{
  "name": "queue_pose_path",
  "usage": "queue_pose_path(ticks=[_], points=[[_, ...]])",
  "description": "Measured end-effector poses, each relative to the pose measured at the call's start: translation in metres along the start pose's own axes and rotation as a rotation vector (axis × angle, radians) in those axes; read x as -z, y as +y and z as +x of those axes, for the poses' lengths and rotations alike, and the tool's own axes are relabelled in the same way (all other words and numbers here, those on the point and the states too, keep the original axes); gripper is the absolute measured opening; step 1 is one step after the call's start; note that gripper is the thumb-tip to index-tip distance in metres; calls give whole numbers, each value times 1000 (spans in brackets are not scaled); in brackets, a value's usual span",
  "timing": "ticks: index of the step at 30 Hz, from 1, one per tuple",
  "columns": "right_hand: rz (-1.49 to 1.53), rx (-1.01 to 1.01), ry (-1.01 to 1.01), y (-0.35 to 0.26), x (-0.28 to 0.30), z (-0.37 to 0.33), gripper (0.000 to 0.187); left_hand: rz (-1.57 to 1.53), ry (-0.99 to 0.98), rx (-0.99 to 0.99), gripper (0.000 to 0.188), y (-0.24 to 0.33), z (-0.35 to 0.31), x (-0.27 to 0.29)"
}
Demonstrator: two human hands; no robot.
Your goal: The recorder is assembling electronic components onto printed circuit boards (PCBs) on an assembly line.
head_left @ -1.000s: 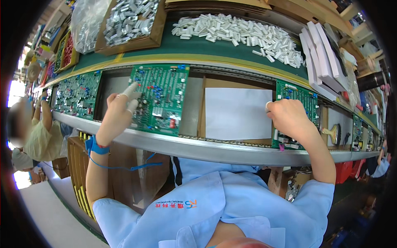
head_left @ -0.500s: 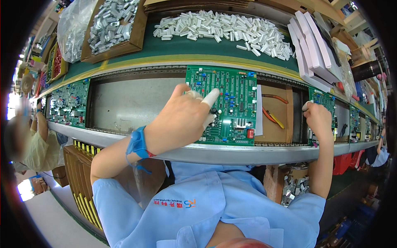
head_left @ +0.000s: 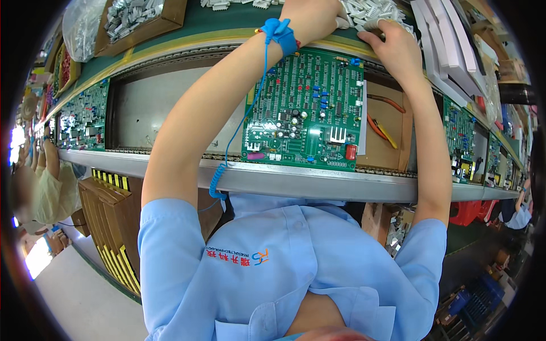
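Note:
My left hand (head_left: 314, 18) reaches over the green circuit board (head_left: 307, 108) to the pile of white slotted plastic pieces (head_left: 372, 12) at the back. Its fingers are bent and partly cut off by the upper edge, so their hold is hidden. At the right end of that pile is my right hand (head_left: 400, 50), thumb and forefinger apart, nothing visible between them. White covers sit on some fingertips. A blue wrist strap (head_left: 278, 37) with a coiled cord circles my left wrist. The board carries many small parts, a white finned piece and a red block.
The board rests on a metal-edged conveyor (head_left: 284, 183), with other boards (head_left: 82, 116) along it. Pliers with orange and yellow handles (head_left: 382, 132) lie right of the board. A cardboard box of grey metal pieces (head_left: 133, 20) stands back left, white cartons (head_left: 441, 51) back right.
Both hands have moved away from the line, up to the white pieces at the back. My left hand was over the middle board; my right was beside the board further right.

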State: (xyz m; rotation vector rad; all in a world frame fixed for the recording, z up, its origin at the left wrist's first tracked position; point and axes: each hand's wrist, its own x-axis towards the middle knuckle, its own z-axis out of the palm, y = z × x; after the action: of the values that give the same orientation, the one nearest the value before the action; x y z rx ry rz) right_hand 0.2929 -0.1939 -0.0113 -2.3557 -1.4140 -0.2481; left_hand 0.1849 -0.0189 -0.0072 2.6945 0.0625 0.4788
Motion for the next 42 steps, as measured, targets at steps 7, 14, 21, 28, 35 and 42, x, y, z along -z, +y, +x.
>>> queue_pose_path(ticks=[7, 14, 21, 28, 35, 42], points=[[-359, 158, 112, -2, -16, -1, 17, 83, -13, -19, 23, -23, 2, -6], [-321, 192, 135, -45, 0, 0, 11, -238, 156, 91, 20, -3, -58, 74], [11, 260, -96, -107, -18, 13, 12, -460, 94, 323, 20, -16, -151, 86], [-136, 344, -143, -116, -20, 18, 11, -505, -79, 690, 19, -2, -196, 100], [-294, 500, -156, -120, -20, 21, 10, -554, -213, 666, 22, 8, -207, 106], [-233, 439, -65, -126, 4, 6, 16, -487, -293, 643, 24, 12, -214, 93]])
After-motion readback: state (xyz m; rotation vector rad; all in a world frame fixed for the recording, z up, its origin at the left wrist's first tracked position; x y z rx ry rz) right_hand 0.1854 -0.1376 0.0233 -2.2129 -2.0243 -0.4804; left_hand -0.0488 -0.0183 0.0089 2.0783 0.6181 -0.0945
